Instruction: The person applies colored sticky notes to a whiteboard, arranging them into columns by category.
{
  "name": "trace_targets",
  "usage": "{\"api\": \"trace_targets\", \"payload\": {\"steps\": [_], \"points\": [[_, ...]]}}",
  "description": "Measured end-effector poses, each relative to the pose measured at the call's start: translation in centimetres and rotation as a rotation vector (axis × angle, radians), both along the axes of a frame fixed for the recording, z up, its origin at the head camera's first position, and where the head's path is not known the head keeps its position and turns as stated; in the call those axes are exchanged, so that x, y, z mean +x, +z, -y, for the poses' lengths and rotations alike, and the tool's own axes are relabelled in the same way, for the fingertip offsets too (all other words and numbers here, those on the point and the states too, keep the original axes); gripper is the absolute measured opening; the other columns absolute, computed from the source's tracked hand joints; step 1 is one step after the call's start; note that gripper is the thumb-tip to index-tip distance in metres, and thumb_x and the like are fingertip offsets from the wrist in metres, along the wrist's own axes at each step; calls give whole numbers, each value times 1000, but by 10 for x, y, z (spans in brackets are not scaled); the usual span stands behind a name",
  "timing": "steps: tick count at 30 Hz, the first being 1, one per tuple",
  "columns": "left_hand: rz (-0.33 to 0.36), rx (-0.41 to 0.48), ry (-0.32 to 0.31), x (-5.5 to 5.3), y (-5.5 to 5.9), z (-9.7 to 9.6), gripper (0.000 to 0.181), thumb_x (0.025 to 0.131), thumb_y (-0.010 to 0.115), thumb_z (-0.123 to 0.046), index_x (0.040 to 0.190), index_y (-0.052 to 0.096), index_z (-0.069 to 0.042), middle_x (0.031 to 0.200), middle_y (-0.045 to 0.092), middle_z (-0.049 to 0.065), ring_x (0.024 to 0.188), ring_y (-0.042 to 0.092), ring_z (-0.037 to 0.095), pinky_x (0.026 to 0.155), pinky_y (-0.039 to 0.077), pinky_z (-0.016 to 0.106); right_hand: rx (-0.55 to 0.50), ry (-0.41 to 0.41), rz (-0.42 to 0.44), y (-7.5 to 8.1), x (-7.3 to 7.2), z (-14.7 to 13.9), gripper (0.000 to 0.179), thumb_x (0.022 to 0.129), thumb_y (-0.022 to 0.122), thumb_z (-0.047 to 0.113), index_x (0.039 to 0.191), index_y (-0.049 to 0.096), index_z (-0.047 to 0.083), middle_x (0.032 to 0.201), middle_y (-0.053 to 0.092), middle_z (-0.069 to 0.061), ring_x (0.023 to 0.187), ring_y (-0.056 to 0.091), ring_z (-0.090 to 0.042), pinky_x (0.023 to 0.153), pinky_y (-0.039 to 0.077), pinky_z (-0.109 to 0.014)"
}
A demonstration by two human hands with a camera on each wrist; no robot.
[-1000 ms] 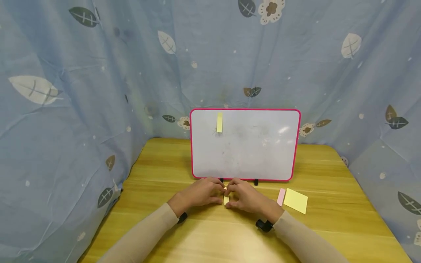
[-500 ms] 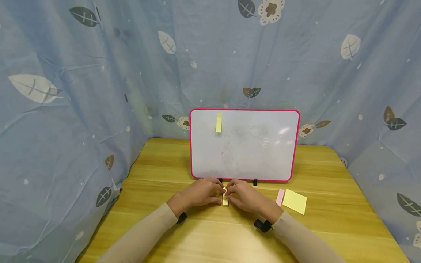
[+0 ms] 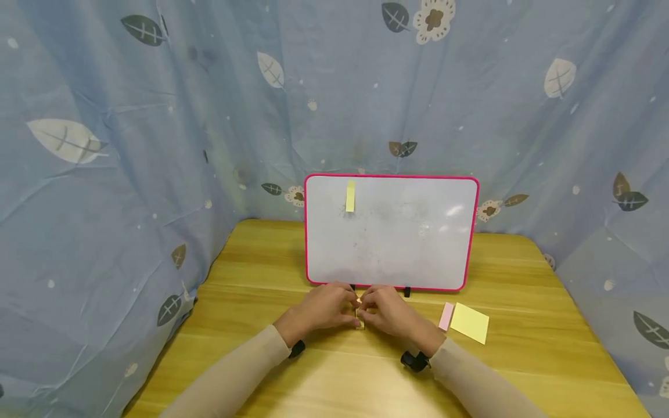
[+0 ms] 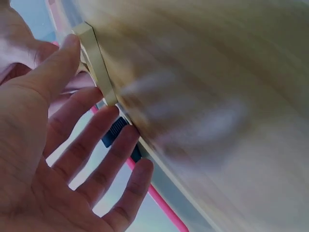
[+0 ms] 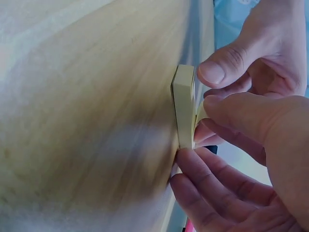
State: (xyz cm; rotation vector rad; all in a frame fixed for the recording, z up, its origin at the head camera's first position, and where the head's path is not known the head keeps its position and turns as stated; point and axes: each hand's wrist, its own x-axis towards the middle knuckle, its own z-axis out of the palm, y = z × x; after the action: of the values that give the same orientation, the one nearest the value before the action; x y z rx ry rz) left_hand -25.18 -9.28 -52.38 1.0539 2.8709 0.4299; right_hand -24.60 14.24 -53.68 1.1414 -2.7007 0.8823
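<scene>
A narrow pale-yellow sticky note pad (image 3: 360,326) lies on the table just in front of the whiteboard, largely hidden between the two hands in the head view. My left hand (image 3: 330,306) holds the pad from the left; in the left wrist view its thumb (image 4: 71,44) and index finger touch the pad's edge, the other fingers spread. From the other side, my right hand (image 3: 389,310) pinches a lifted yellow sheet (image 5: 201,112) between thumb and index finger, above the pad's face. Its remaining fingers rest by the pad's far end.
A pink-framed whiteboard (image 3: 392,244) stands upright behind the hands on black feet, with one yellow sticky strip (image 3: 350,197) at its upper left. To the right lie a narrow pink note pad (image 3: 446,317) and a square yellow note pad (image 3: 470,323). A patterned blue curtain surrounds the table.
My right thumb has moved from the pad's near end up toward its index finger and pinches a sheet. My left thumb has shifted right onto the pad. The head view has tilted slightly.
</scene>
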Motion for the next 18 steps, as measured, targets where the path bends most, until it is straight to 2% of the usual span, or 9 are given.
{"api": "trace_targets", "payload": {"steps": [4, 8, 12, 18], "points": [[-25, 21, 14, 3, 0, -1, 37, 94, 98, -51, 116, 90, -22, 120, 83, -6, 104, 75, 12, 80, 61, 26, -19, -29, 26, 1, 1, 2, 13, 103, 89, 10, 90, 87, 13, 96, 83, 1, 89, 72, -11, 77, 59, -24], [-51, 22, 40, 7, -1, -5, 36, 92, 100, -50, 108, 89, -20, 111, 81, -5, 91, 68, 9, 72, 53, 23, -21, -48, 40, 3, 2, 2, 11, 106, 86, 12, 95, 85, 12, 92, 82, 1, 82, 70, -4, 73, 58, -22], [-55, 22, 56, 8, -2, -7, 35, 93, 100, -49, 107, 89, -20, 114, 80, -4, 92, 69, 11, 71, 53, 23, -5, -71, 53, 4, 3, 1, 9, 108, 84, 13, 99, 86, 10, 94, 83, 0, 81, 71, -3, 74, 58, -21], [-51, 46, 59, 10, -2, -8, 34, 93, 101, -46, 106, 88, -18, 125, 78, -2, 100, 73, 14, 76, 58, 27, -8, -98, 79, 4, 4, 0, 7, 107, 84, 11, 100, 83, 11, 96, 85, -1, 85, 78, -10, 77, 62, -23]]}}
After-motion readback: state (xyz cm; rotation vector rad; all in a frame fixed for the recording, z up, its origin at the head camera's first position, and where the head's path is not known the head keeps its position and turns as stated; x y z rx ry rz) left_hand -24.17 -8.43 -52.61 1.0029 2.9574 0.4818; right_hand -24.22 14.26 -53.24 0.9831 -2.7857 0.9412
